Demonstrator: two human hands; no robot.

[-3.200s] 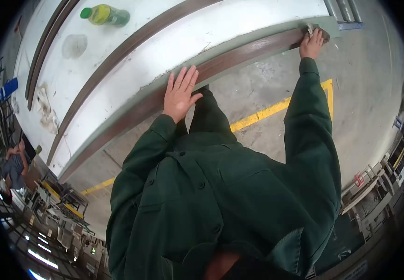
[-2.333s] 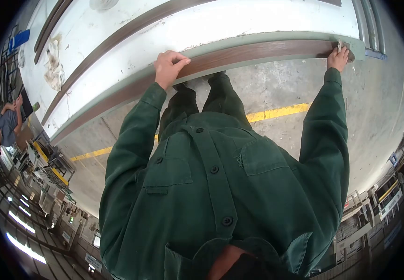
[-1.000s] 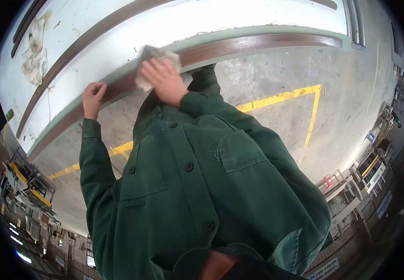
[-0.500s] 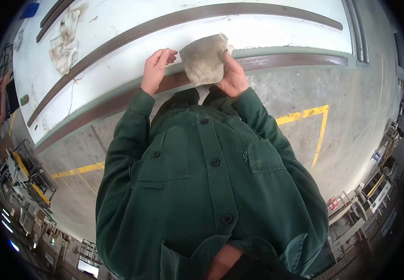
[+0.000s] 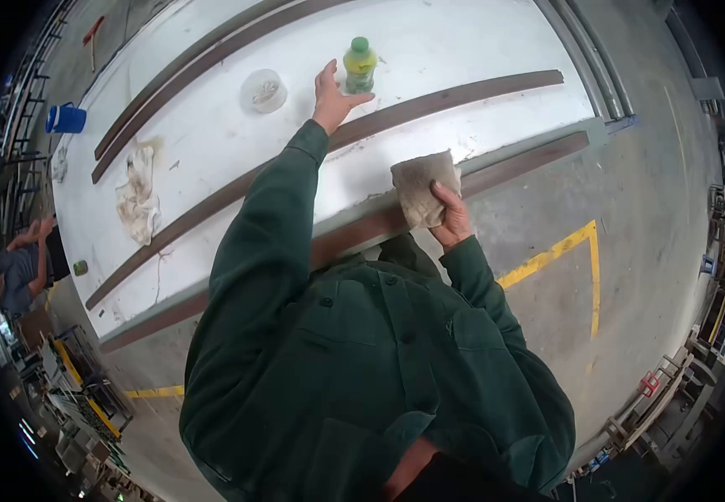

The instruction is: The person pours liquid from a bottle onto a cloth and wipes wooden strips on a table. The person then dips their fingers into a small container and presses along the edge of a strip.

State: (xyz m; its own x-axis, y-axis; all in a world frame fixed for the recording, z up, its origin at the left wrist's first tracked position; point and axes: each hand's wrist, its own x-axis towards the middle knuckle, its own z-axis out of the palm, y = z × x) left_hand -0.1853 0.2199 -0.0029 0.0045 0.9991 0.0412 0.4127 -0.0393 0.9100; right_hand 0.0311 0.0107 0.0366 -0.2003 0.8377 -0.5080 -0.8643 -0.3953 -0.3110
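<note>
My left hand (image 5: 336, 99) stretches over the white table, thumb and fingers apart. Right beside it stands a small plastic bottle (image 5: 360, 69) with a green cap and greenish-yellow contents. I cannot tell whether my fingertips touch it. Near the front edge, my right hand (image 5: 453, 216) grips a folded, stained beige rag (image 5: 419, 188), thumb on top. Under the rag runs a long brown bar (image 5: 530, 161) along the table's edge. Another brown bar (image 5: 463, 94) lies between the bottle and that edge.
A clear round tub (image 5: 264, 91) stands left of the bottle. A crumpled rag (image 5: 137, 197) lies farther left on the white table (image 5: 203, 138). More brown bars (image 5: 182, 77) run along the far side. A blue jug (image 5: 66, 119) and a person (image 5: 23, 263) are at far left.
My left hand has moved forward from near the rag to the bottle, its fingers spreading. My right hand has kept the rag and lowered it slightly. The view has shifted, showing the bottle and tub.
</note>
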